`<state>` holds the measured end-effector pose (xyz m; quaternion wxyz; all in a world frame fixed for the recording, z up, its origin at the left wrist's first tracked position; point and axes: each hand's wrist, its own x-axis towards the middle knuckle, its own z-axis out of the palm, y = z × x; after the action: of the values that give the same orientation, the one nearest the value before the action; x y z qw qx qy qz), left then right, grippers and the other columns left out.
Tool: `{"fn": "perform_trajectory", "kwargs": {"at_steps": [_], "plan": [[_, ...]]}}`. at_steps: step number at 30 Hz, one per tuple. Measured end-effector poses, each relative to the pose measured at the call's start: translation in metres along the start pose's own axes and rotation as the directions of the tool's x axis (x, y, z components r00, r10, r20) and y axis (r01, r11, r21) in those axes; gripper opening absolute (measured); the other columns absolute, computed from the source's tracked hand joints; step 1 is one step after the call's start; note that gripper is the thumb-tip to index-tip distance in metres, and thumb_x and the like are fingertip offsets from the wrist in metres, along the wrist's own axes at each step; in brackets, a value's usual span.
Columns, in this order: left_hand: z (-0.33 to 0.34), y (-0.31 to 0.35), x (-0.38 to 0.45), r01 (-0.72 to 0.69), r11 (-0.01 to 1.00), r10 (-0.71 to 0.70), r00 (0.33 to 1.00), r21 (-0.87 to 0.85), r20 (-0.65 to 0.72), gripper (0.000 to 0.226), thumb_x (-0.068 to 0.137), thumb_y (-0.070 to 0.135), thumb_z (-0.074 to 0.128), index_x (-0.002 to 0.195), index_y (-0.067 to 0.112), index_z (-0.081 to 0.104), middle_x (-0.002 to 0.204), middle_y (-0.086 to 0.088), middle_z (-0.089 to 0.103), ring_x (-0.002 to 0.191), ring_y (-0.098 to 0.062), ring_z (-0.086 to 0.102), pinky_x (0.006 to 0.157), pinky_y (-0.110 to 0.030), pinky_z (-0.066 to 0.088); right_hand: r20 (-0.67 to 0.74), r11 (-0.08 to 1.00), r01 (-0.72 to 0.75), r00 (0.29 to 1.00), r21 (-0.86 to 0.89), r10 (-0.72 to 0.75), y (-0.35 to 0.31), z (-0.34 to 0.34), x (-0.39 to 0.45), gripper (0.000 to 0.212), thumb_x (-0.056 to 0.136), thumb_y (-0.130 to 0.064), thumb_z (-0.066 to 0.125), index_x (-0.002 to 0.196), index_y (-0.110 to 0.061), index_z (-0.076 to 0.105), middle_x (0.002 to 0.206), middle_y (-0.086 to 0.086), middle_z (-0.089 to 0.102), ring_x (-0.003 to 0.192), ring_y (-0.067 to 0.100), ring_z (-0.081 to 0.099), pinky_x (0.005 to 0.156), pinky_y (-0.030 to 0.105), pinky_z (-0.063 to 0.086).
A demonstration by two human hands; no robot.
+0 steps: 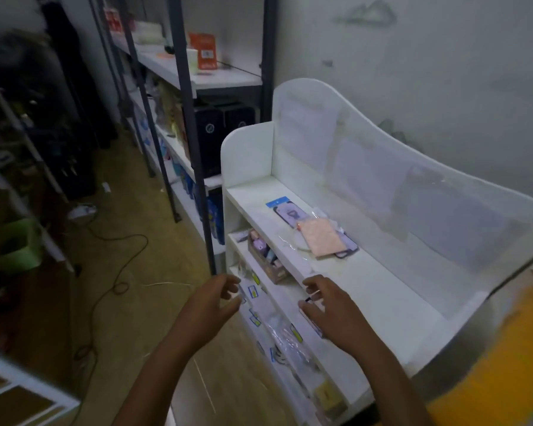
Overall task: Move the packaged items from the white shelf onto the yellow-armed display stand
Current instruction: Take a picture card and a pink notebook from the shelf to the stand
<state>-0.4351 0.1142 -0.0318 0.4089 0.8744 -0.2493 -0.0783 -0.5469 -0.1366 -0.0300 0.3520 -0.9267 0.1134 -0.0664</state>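
Head view, looking down past two bare forearms at a white shelf (391,302) with a tall rounded back panel. The right hand (330,305) hovers at the front edge of the top shelf board, fingers bent and spread; something thin and dark shows at its fingertips, but motion blur makes it impossible to tell whether the hand pinches it. The left hand (211,305) floats level with it, just off the shelf's front corner, fingers loosely curled and apart, holding nothing.

Beyond the right hand, farther back on the top board, lies a packaged phone case (293,215) with a blue header card, partly covered by a peach packet (323,236) in clear plastic (the two overlap). Below and between the hands, the lower tiers hold small clear bags with yellow and blue labels (253,292), and a brown box (266,261) of small items sits one tier under the top board. To the right of the right hand, past the shelf's end, a blurred yellow shape (490,364) fills the corner. Left of the left hand, a black cable (117,265) trails over the wooden floor (130,302).
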Motion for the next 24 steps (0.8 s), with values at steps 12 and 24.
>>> {"fn": "perform_trajectory", "kwargs": {"at_steps": [12, 24], "plan": [[-0.010, -0.046, 0.161, -0.082, 0.997, 0.082, 0.992, -0.002, 0.092, 0.026, 0.091, 0.032, 0.065, 0.116, 0.033, 0.059, 0.102, 0.019, 0.062, 0.092, 0.003, 0.060, 0.077, -0.023, 0.055, -0.030, 0.995, -0.097, 0.995, 0.006, 0.097, 0.014, 0.020, 0.137, 0.035, 0.091, -0.041, 0.064, 0.122, -0.034, 0.048, 0.116, -0.016, 0.054, 0.104, -0.002, 0.053, 0.087, 0.021, 0.046], [-0.005, -0.061, 0.330, -0.180, 0.978, 0.203, 0.928, -0.104, 0.311, 0.027, 0.090, 0.032, 0.066, 0.116, 0.033, 0.058, 0.104, 0.016, 0.063, 0.093, -0.003, 0.061, 0.084, -0.026, 0.053, -0.184, 0.949, -0.315, 0.932, 0.017, 0.313, 0.015, 0.017, 0.234, 0.031, 0.090, -0.038, 0.066, 0.116, -0.034, 0.049, 0.110, -0.013, 0.054, 0.104, 0.004, 0.052, 0.090, 0.023, 0.043]]}}
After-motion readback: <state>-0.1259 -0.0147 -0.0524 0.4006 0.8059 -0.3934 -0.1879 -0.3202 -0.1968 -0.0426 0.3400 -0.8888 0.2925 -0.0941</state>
